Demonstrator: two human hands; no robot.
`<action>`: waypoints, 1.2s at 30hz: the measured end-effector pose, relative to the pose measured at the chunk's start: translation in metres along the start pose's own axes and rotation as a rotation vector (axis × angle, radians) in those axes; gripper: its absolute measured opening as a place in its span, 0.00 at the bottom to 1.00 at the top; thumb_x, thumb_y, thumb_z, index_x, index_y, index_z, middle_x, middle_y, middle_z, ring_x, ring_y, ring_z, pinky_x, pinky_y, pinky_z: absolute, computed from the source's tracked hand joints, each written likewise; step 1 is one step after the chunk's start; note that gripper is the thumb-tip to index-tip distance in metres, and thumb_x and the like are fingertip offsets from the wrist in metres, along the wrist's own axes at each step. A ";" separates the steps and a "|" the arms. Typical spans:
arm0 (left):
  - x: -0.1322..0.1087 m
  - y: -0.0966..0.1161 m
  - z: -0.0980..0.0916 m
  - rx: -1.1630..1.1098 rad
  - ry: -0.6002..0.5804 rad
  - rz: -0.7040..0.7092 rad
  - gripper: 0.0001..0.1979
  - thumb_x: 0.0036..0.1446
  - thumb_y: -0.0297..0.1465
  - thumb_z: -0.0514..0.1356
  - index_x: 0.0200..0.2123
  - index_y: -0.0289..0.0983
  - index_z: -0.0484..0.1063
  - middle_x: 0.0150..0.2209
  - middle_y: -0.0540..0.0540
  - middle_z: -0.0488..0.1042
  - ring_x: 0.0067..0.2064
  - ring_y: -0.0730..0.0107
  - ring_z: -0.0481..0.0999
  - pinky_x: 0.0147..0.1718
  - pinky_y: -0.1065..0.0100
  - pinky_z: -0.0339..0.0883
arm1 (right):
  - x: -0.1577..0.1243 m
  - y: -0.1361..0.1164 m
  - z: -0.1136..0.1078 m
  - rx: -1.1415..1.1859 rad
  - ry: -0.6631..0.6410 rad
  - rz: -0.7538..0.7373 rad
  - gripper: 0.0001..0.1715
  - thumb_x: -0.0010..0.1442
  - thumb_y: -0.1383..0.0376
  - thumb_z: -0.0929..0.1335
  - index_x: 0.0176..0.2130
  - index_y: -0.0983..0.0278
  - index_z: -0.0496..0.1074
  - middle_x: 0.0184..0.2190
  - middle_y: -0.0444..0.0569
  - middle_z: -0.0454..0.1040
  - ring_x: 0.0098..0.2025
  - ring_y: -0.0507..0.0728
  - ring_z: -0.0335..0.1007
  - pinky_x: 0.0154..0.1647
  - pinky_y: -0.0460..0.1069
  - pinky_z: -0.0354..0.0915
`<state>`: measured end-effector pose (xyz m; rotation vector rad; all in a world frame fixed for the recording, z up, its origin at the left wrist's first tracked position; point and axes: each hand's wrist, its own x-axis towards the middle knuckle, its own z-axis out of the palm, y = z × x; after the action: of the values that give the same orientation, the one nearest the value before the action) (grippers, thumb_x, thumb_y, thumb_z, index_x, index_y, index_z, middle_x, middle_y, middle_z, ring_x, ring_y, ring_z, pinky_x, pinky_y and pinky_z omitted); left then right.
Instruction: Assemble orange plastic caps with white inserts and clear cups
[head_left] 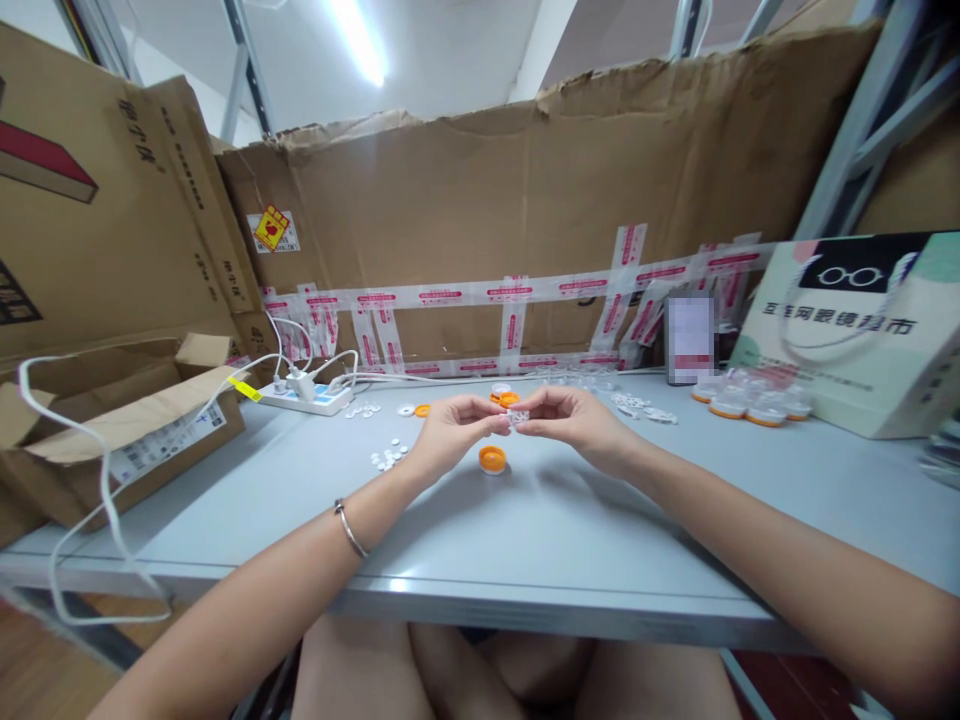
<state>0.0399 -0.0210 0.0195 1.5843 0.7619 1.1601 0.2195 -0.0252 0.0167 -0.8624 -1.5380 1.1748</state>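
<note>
My left hand [463, 428] and my right hand [560, 412] meet above the middle of the table, fingertips pinched on a small white plastic part [517, 418] between them. Fingers cover much of that part, so its exact kind is unclear. Just below them an orange round cap [493, 459] with a white base rests on the tabletop. Behind the fingertips lies another orange ring-like piece [505, 399], partly hidden. To the left of my left hand are small white round pieces [388, 456], a white disc [406, 410] and an orange piece [422, 410].
White parts [643, 409] lie right of my hands, near orange-based clear containers [757, 400]. A phone-like device [691, 338] and a paper bag [855, 340] stand behind. A power strip [307, 398], white cable [109, 470] and open cardboard box [172, 425] occupy the left. Cardboard [480, 210] walls the back.
</note>
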 end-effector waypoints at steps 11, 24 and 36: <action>0.008 0.000 -0.017 0.300 -0.135 -0.064 0.17 0.40 0.38 0.67 0.32 0.33 0.73 0.32 0.44 0.75 0.36 0.66 0.73 0.40 0.63 0.66 | 0.002 0.008 0.000 -0.099 -0.004 0.008 0.11 0.44 0.63 0.72 0.32 0.62 0.75 0.38 0.48 0.78 0.43 0.57 0.72 0.51 0.55 0.61; 0.008 -0.016 -0.029 0.732 -0.395 -0.172 0.21 0.39 0.43 0.65 0.34 0.34 0.71 0.29 0.48 0.72 0.31 0.70 0.69 0.28 0.71 0.61 | 0.002 0.022 0.013 -0.455 -0.067 -0.176 0.05 0.50 0.63 0.68 0.29 0.62 0.74 0.30 0.46 0.77 0.36 0.56 0.73 0.43 0.53 0.66; 0.007 -0.013 -0.024 0.724 -0.395 -0.117 0.15 0.41 0.39 0.64 0.29 0.33 0.70 0.26 0.50 0.70 0.28 0.72 0.67 0.25 0.72 0.58 | 0.003 0.025 0.017 -0.573 -0.111 -0.336 0.08 0.52 0.67 0.65 0.29 0.62 0.75 0.31 0.49 0.78 0.37 0.57 0.73 0.42 0.53 0.66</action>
<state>0.0211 -0.0024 0.0105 2.2334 1.0507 0.4592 0.2017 -0.0196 -0.0076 -0.8624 -2.0639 0.5468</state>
